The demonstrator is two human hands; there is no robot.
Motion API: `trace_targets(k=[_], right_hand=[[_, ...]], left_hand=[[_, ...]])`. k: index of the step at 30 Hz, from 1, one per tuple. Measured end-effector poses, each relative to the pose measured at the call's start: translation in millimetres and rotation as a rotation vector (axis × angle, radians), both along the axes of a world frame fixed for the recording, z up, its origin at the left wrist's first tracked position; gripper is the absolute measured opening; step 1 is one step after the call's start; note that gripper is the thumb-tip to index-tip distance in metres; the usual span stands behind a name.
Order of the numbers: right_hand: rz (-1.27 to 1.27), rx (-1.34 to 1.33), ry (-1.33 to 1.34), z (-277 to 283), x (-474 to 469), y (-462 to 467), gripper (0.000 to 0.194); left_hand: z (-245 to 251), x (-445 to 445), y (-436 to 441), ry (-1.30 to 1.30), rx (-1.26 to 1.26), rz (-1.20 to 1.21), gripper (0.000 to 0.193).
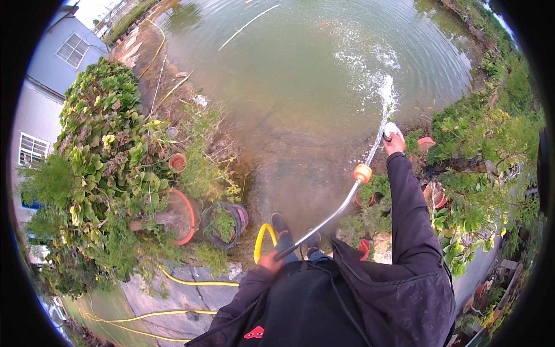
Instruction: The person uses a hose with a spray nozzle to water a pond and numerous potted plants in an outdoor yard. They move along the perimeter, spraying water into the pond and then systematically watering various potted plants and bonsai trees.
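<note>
My left hand (269,262), low in front of my body, grips the black handle of a metal watering wand (347,200). A yellow hose (261,238) loops beside that hand. The wand slants up to the right and ends in an orange fitting (363,173). From the fitting a thick water jet (376,141) shoots forward and splashes into the pond (286,69). With my right arm stretched out, my right hand (395,145) holds a small round white object (390,129) just right of the jet. Fingers partly cover this object, and its exact kind is unclear.
Large leafy plants (117,152), a big terracotta pot (191,212) and a black planter (223,225) stand on the left. More shrubs (472,126) and pots line the right. Yellow hose lengths (199,283) cross the ground at lower left. A pole (247,27) floats on the pond.
</note>
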State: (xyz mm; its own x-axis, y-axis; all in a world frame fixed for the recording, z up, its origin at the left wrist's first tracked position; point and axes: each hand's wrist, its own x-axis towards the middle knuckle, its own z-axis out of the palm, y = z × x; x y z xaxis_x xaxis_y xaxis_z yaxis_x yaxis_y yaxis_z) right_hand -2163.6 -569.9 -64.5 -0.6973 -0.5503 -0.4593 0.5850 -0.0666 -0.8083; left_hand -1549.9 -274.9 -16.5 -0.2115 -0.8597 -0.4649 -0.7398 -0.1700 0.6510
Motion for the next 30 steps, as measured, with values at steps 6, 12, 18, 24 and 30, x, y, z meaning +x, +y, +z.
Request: trace_targets(k=[6,12,18,24,30], right_hand=[[-0.042,0.096,-0.022,-6.0,3.6,3.4,0.034],[-0.184,-0.019,-0.031,-5.6,18.8,24.1,0.045],[0.206,-0.072,-0.115,11.9,93.9,88.4,0.028],[0.449,-0.164,-0.209,48.7,180.3,131.5,0.021],[0.566,-0.127,-0.279,59.2,236.3,175.3,0.018]], left_hand=[[0.4,2.6,3.3,-0.025,-0.065,-0.039,0.024],[0.8,0.6,-5.8,-0.027,-0.029,-0.028,0.024],[-1.1,-10.3,-28.4,0.021,-0.153,0.042,0.025],[-21.6,-17.6,-47.0,0.004,-0.069,0.057,0.023],[-14.1,-24.3,-41.8,0.116,-0.108,0.088,0.032]])
